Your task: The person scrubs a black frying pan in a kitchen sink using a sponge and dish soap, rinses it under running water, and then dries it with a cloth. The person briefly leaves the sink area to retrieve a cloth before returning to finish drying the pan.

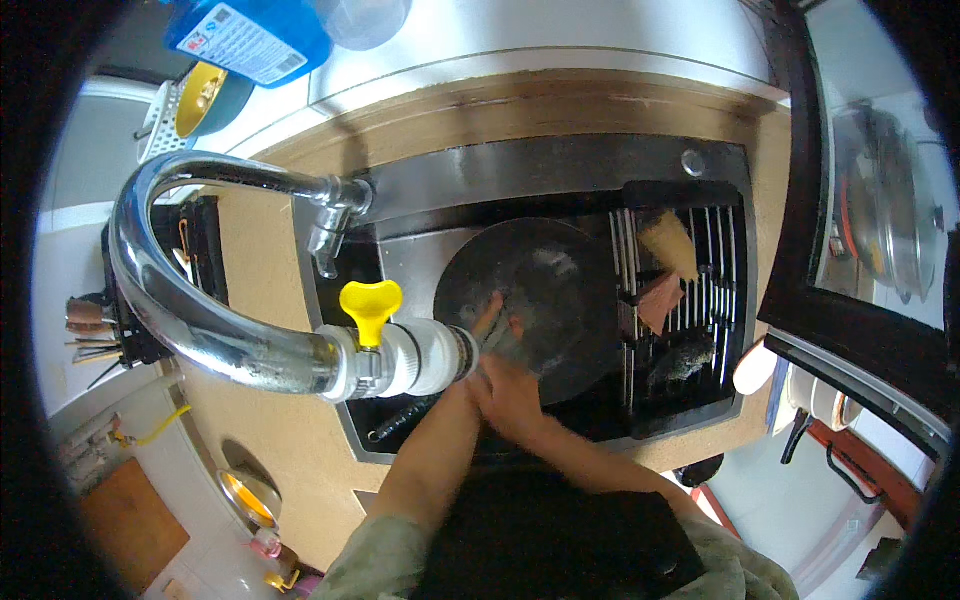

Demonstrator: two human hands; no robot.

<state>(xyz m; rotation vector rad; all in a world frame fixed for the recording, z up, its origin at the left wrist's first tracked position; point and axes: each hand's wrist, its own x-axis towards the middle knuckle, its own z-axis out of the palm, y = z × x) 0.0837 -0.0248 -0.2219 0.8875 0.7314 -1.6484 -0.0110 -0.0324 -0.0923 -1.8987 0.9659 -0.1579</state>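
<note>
A dark round wok or pan (577, 300) lies in the black sink, its short handle pointing down and left. Over the pan, under the faucet's white outlet (435, 356), are both of my hands, blurred and close together. My left hand (491, 319) reaches into the pan, fingers extended and partly hidden by the faucet. At its wrist is my right hand (506, 390), its fingers bent near or against the left forearm. Whether either hand holds something cannot be made out. The chrome faucet (157, 292) with a yellow valve handle (370, 304) arches in from the left.
Right of the pan, a metal rack (720, 262) holds a yellowish sponge (670, 244), a pink cloth or sponge (660, 301) and a dark scouring pad (684, 360). A blue bottle (251, 34) stands upper left. A metal bowl (251, 499) sits lower left. A black-framed window (795, 187) borders the right.
</note>
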